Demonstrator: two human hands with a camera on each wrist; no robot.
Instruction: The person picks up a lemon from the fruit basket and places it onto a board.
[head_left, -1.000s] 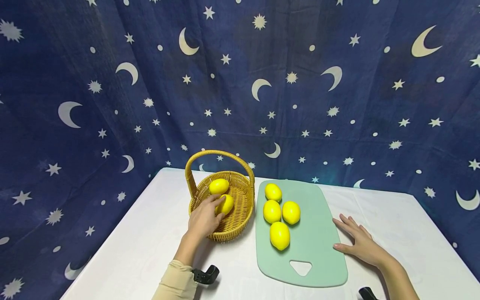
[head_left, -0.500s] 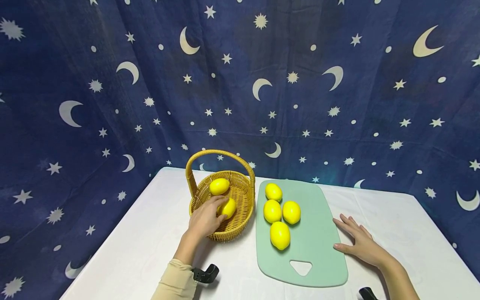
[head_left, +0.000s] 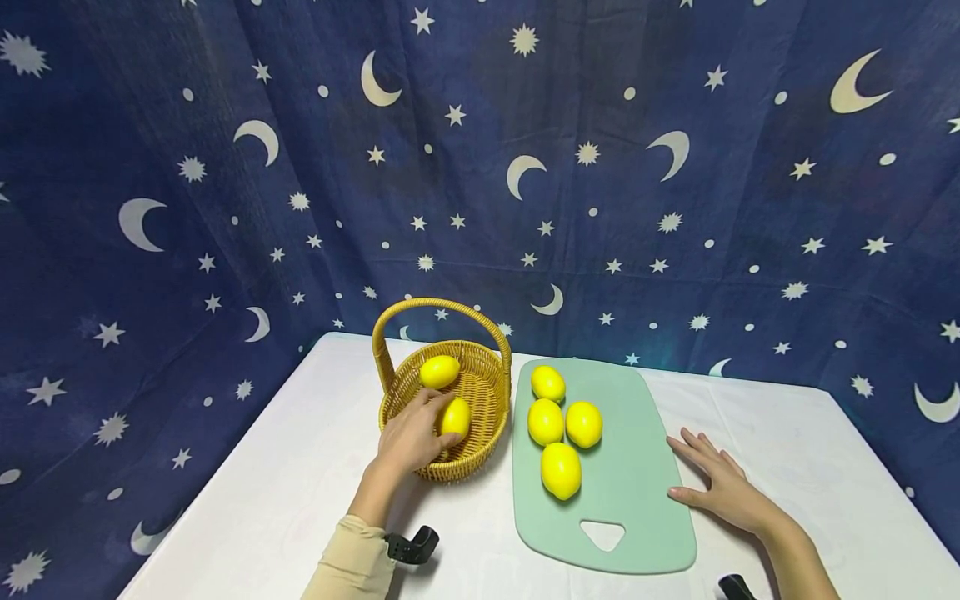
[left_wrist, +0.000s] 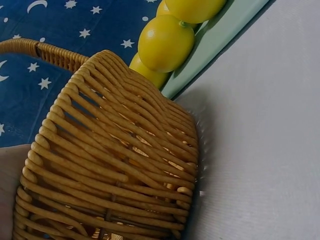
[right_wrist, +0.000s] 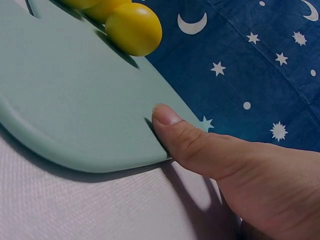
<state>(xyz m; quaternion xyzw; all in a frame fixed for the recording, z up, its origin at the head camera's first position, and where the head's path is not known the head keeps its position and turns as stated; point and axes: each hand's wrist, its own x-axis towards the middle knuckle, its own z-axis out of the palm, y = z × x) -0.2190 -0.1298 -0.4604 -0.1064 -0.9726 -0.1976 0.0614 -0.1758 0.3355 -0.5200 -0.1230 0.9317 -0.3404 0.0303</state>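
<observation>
My left hand [head_left: 411, 432] reaches over the near left rim of a woven wicker basket [head_left: 483, 396]. Its thumb and fingers curl around the left side of a yellow lemon [head_left: 457, 418] inside. Behind that one lies a second lemon [head_left: 439, 372]. In the left wrist view the basket wall [left_wrist: 115, 150] covers the fingers and the held lemon; just a strip of hand [left_wrist: 12, 190] shows. My right hand [head_left: 720, 487] lies with spread fingers at the right edge of a pale green cutting board [head_left: 637, 475]. The thumb [right_wrist: 185, 137] reaches over that edge in the right wrist view.
Several lemons [head_left: 561, 471] sit grouped on the left half of the board. The basket's tall arched handle [head_left: 442, 304] stands above it. A white cloth [head_left: 285, 467] covers the table, and a blue curtain [head_left: 465, 183] with moons and stars hangs behind.
The lemon under my left hand has shifted slightly right and toward me, and has turned so it stands more lengthwise. My right hand has stayed in place.
</observation>
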